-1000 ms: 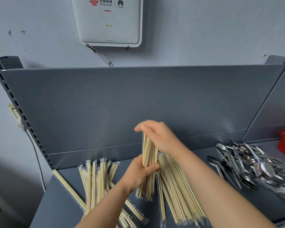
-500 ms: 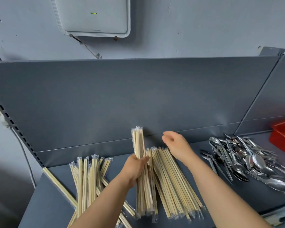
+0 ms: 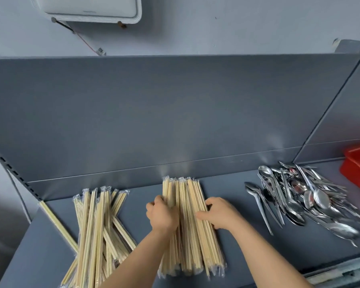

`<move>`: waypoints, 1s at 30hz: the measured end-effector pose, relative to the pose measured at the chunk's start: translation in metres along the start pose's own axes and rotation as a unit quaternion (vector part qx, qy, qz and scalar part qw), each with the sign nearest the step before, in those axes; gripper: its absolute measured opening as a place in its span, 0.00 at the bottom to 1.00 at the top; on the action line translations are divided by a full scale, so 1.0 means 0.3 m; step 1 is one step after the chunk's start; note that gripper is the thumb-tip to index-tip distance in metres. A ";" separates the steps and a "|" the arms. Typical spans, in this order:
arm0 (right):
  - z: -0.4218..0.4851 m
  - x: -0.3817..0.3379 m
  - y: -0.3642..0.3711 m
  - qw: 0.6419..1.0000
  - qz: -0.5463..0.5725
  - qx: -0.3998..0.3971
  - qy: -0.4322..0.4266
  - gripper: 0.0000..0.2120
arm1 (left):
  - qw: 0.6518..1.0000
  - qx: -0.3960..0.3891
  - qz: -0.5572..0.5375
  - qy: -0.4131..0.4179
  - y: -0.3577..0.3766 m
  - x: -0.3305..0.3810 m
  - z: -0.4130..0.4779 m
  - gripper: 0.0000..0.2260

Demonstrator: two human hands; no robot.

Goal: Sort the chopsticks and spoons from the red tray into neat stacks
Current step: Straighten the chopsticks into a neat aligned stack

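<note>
Head view: left hand (image 3: 162, 215) and right hand (image 3: 221, 215) curl fingers round the plastic-wrapped pale wooden chopstick stack (image 3: 187, 194); even squeezing should square it.

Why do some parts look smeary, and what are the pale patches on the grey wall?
Head view: light is soft and even; the spoons and loose chopsticks look smeared, probably camera motion, while the stack gripped by left hand and right hand is crisper; the pale patches are reflections in the glossy back panel.
</note>
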State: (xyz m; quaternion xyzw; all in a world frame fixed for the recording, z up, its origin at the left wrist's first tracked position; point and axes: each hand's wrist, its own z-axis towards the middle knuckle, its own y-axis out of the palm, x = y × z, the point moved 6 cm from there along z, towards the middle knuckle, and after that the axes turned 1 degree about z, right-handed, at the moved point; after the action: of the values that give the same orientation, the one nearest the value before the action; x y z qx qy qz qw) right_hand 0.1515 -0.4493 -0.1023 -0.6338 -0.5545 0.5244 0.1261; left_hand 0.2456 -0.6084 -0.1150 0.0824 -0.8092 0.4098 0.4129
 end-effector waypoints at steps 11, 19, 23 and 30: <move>0.032 -0.032 0.034 0.996 -0.033 0.012 -0.077 0.18 | 0.999 -0.025 0.034 -0.014 -0.001 -0.021 -0.043 0.15; 0.050 -0.055 0.044 0.996 -0.064 0.023 -0.062 0.38 | 0.996 -0.021 0.089 0.011 -0.049 -0.041 -0.022 0.26; 0.036 -0.129 0.042 0.991 -0.096 0.049 -0.078 0.34 | 0.993 -0.030 0.098 0.061 -0.114 -0.044 -0.013 0.16; -0.007 -0.376 0.168 0.986 -0.049 0.021 -0.160 0.28 | 0.979 0.163 0.109 0.053 -0.459 -0.200 0.029 0.24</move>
State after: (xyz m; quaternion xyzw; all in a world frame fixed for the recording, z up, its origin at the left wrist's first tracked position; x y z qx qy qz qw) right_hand 0.2005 -0.5605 -0.0797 -0.5111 -0.5869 0.6236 0.0742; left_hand 0.3441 -0.7168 -0.0801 0.0378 -0.7124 0.5828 0.3892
